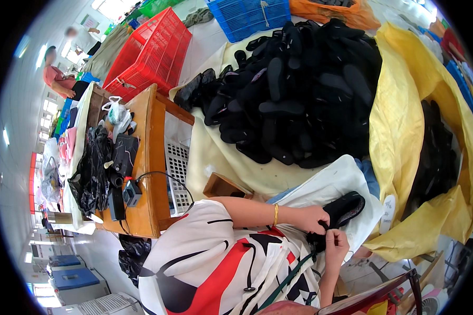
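Observation:
A black cloth shoe [348, 209] lies on a white cloth [320, 181] over my lap, its toe pointing away to the upper right. My left hand [312, 219], with a gold bracelet at the wrist, is closed on the near end of the shoe. Close beside it, my right hand [336, 245] is in a pinch at the shoe's near edge; what lies between its fingertips is too small to make out. Beyond the cloth rises a big heap of black shoes [299, 100], many with their soles showing.
A wooden table [151, 157] at left carries black bags and a corded device. Red [157, 52] and blue crates [249, 18] stand behind. At right, a yellow sack [397, 115] holds more black items. A small wooden box [226, 186] sits near my left arm. Two people stand far left.

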Tool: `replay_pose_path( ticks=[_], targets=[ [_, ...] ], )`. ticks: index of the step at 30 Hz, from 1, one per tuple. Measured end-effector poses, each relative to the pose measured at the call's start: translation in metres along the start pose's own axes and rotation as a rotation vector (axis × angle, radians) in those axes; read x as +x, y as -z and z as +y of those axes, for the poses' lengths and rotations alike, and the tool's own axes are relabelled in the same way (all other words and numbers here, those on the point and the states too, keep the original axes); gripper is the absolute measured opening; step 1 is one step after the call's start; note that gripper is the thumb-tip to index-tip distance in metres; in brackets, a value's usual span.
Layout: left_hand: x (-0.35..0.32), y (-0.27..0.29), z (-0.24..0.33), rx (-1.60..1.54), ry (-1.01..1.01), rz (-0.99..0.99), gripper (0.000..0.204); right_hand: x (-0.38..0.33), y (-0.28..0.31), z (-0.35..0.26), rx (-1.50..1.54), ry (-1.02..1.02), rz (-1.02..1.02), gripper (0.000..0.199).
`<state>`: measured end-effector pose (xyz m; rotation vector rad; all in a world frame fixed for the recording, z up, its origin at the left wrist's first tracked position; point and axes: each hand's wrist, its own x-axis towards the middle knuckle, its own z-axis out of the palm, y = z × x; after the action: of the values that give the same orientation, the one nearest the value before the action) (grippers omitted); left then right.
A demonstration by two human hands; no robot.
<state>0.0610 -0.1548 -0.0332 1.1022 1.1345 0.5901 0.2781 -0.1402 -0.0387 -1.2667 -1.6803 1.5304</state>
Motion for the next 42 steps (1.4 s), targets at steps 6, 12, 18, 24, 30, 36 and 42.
replay_pose_path(
  ticks=[6, 12, 18, 24, 30, 36, 42],
  targets=[
    [-0.005, -0.010, -0.016, 0.169, -0.163, 0.055, 0.029, -0.009, -0.017, -0.035, -0.443, 0.398, 0.087, 0.007],
    [-0.001, -0.008, -0.009, 0.343, -0.313, 0.053, 0.023, -0.010, -0.006, -0.068, -0.287, 0.302, 0.295, 0.016],
    [-0.011, -0.013, 0.005, 0.500, -0.345, 0.074, 0.021, -0.034, 0.065, -0.053, 0.795, -0.220, 0.255, 0.020],
    [-0.013, -0.016, -0.007, 0.510, -0.500, 0.125, 0.035, -0.119, 0.244, -0.031, 1.163, 0.226, 0.767, 0.014],
    [-0.006, -0.016, -0.006, 0.542, -0.524, 0.126, 0.031, -0.183, 0.335, 0.008, 0.826, 0.351, 1.365, 0.025],
    [0.001, -0.020, -0.001, 0.570, -0.502, 0.186, 0.026, -0.207, 0.369, 0.022, 0.637, 0.450, 1.442, 0.028],
    [0.007, -0.026, -0.004, 0.536, -0.515, 0.213, 0.025, -0.168, 0.352, 0.048, 0.219, 0.385, 1.567, 0.017]
  ],
)
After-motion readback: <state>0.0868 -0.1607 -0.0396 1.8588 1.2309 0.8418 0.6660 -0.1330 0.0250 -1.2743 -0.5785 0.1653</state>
